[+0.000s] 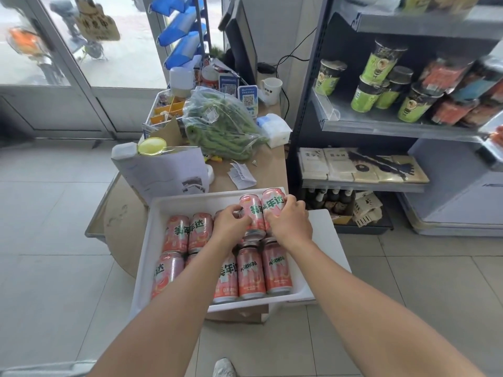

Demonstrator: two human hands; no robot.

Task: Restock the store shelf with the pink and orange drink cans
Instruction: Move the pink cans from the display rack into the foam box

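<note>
cans (251, 273) in tray (321, 235), shelf (381, 126) right

Bright daylight through glass door (81, 36), soft shadows, wide-angle warped edges, blurred corners

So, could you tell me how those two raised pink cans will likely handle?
Boxed as stock, the pink cans are probably full and heavy. Smooth round sides may slip or roll; left hand and right hand each grip one.

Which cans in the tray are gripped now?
The two in the tray, far right corner: the left hand grips the left can, the right hand the right can. Both sit higher than the rest.
</note>
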